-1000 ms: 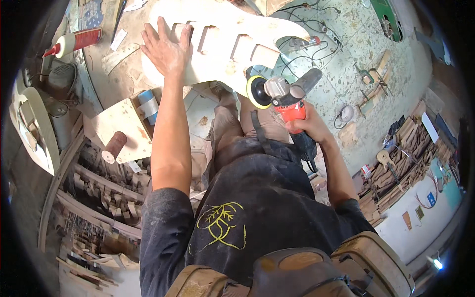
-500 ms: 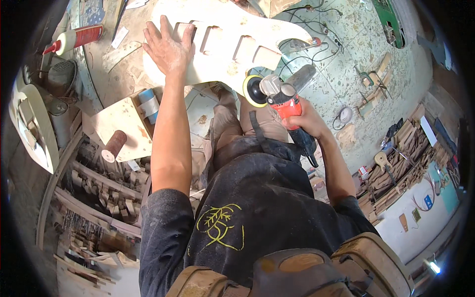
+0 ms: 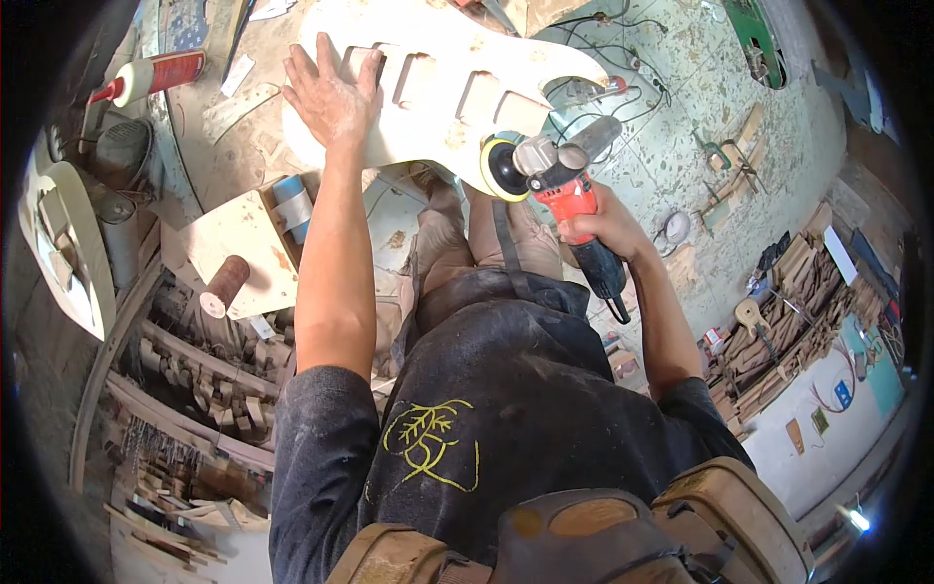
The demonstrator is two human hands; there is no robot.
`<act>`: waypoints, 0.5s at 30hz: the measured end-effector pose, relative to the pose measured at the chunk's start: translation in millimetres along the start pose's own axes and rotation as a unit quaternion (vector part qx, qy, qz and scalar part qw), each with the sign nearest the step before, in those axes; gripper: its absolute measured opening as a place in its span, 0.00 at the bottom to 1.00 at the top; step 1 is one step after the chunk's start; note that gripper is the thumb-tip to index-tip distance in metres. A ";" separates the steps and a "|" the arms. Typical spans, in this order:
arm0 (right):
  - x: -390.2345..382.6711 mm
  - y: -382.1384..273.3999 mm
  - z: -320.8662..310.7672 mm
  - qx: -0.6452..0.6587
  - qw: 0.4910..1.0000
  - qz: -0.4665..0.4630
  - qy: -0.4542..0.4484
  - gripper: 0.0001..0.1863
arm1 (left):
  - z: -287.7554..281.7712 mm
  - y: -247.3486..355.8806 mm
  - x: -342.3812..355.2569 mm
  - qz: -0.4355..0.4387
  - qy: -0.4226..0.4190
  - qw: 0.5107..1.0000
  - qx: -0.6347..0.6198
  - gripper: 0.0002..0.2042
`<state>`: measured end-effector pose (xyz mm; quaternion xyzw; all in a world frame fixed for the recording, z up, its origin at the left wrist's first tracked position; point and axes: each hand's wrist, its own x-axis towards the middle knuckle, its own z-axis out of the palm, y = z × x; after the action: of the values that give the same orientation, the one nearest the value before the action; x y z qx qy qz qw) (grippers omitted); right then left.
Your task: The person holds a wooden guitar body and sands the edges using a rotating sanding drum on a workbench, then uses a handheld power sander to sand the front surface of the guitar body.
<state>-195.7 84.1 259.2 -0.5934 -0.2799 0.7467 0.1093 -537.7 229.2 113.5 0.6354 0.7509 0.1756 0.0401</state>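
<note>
A pale wooden electric guitar body (image 3: pixel 438 117), with several cut-out cavities, lies in front of me. My left hand (image 3: pixel 334 95) rests flat on its left part, fingers spread, thumb beside a cavity. My right hand (image 3: pixel 605 229) is wrapped round the red and black body of an angle sander (image 3: pixel 564 200). The sander's round pad (image 3: pixel 504 168), black with a yellow rim, is at the near edge of the guitar body and seems to touch it. A grey side handle (image 3: pixel 595 136) sticks out from the sander's head, away from my fingers.
A glue bottle (image 3: pixel 156 76) with a red nozzle lies at the upper left. Nearer stands a wooden box (image 3: pixel 233 248) with a blue roll (image 3: pixel 292 206) and a brown sandpaper roll (image 3: pixel 226 285). Black cables (image 3: pixel 637 73) trail over the floor, beside clamps (image 3: pixel 725 161).
The sander has shifted slightly, its pad tilting and meeting the near edge of the guitar body. My left hand stays in place.
</note>
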 end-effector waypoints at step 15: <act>-16.6 2.9 -21.0 -0.042 0.999 0.028 -0.004 0.33 | -4.3 -0.4 0.0 -0.005 -0.015 1.000 0.000 0.40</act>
<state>-170.8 79.5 268.4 -0.6021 -0.2948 0.7394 0.0622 -539.3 228.2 117.5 0.6341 0.7535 0.1653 0.0521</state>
